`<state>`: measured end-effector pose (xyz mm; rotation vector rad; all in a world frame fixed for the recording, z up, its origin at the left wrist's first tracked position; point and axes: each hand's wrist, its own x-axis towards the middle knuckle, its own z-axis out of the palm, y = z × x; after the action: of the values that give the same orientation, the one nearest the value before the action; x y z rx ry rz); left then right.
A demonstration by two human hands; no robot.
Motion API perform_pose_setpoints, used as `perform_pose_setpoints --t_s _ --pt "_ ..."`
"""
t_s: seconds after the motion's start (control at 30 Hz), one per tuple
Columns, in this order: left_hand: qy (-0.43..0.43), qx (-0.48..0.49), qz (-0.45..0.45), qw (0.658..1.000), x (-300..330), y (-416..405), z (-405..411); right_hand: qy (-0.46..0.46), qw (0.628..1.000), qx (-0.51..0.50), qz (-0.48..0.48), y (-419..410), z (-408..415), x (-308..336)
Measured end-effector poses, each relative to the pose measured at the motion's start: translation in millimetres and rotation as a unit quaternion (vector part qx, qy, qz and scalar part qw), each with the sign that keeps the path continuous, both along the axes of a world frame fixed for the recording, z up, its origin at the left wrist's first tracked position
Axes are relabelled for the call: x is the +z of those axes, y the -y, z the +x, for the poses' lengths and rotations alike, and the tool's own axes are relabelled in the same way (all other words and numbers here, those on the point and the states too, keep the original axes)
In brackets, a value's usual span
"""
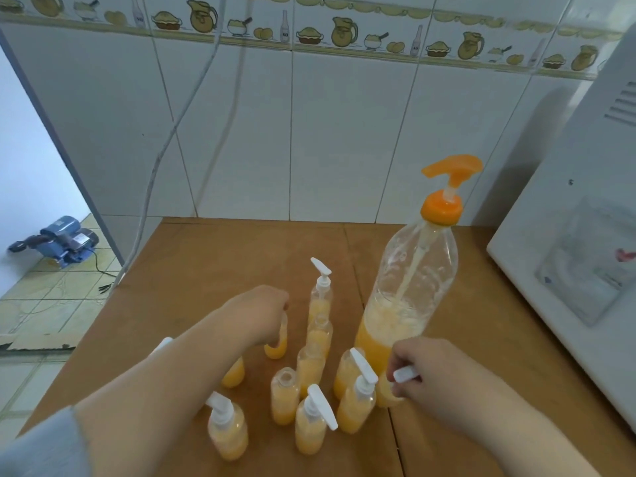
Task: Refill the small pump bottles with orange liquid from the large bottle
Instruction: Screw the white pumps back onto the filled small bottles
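Head view, brown wooden table (pixel 192 270) against a white tiled wall (pixel 344 132). Large clear bottle (pixel 409 287) with an orange pump head (pixel 451 170) stands upright right of centre, orange liquid filling only its lower part (foam above it). Cluster of small pump bottles in front and to its left, all upright and holding orange liquid.

Left hand (pixel 256 311) reaches in from lower left, fingers curled down round the top of a small bottle (pixel 277 346) at the cluster's left edge; its neck is hidden under the hand. Right hand (pixel 430 373) sits at the base of the large bottle, fingers pinching a white pump head (pixel 406 374) over a small bottle (pixel 387 394) that is mostly hidden behind the hand (seated or lifted, cannot tell).

Small bottles with white pumps on: far one (pixel 320 290) behind the cluster, one near the right hand (pixel 358 397), front centre (pixel 311 425), front left (pixel 227 432). Open-necked ones with no pump: (pixel 285 394), (pixel 310 366), (pixel 320 333). Another small bottle (pixel 234 371) is partly hidden under the left forearm.

White appliance (pixel 568 253) on the table at right edge. A grey cable (pixel 172 132) hangs down the wall. Blue water pump (pixel 63 241) on the tiled floor at far left.
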<state>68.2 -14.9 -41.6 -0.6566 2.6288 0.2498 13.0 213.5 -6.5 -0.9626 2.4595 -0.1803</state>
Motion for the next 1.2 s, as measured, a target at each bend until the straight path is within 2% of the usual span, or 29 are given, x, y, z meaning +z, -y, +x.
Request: perform_pose_setpoints --t_s 0.17,0.4,0.47,0.57,0.67,0.77,0.8,0.87,0.93,0.97,1.03,1.07,1.13,1.2 --pt "0.060 -0.029 -0.024 0.998 0 -5 -13 0.023 0.999 0.004 -0.044 -10 -11 -4" --pt "0.069 -0.034 -0.050 0.996 2 -4 -17 0.044 0.994 0.034 -0.094 -17 -15 -11" --pt "0.038 -0.014 -0.033 0.999 10 0 -12 0.077 0.991 0.033 -0.102 -20 -20 -6" --pt "-0.058 0.042 -0.004 0.997 27 8 2 0.122 0.987 0.011 -0.103 -33 -32 7" --pt "-0.184 0.093 0.023 0.978 44 16 22 0.142 0.970 -0.039 -0.196 -54 -44 9" --pt "-0.314 0.153 0.080 0.934 50 21 43 0.128 0.948 -0.118 -0.268 -69 -52 -15" --pt "-0.355 0.175 0.103 0.913 50 21 48 0.097 0.953 -0.142 -0.250 -71 -57 -31" --pt "-0.430 0.225 0.168 0.858 49 19 56 0.014 0.975 -0.170 -0.145 -74 -68 -70" --pt "-0.489 0.282 0.259 0.784 48 11 58 -0.070 0.982 -0.170 -0.030 -78 -75 -106" --pt "-0.509 0.307 0.326 0.735 46 5 59 -0.113 0.981 -0.160 0.008 -80 -78 -121" --pt "-0.540 0.323 0.449 0.634 40 -6 57 -0.174 0.973 -0.151 0.034 -82 -81 -140" --pt "-0.547 0.323 0.484 0.601 38 -12 57 -0.191 0.969 -0.151 0.033 -82 -83 -143" --pt "-0.553 0.313 0.517 0.573 33 -22 55 -0.200 0.969 -0.142 0.022 -79 -83 -146" --pt "-0.558 0.296 0.524 0.572 31 -31 53 -0.193 0.973 -0.124 0.018 -78 -84 -145"
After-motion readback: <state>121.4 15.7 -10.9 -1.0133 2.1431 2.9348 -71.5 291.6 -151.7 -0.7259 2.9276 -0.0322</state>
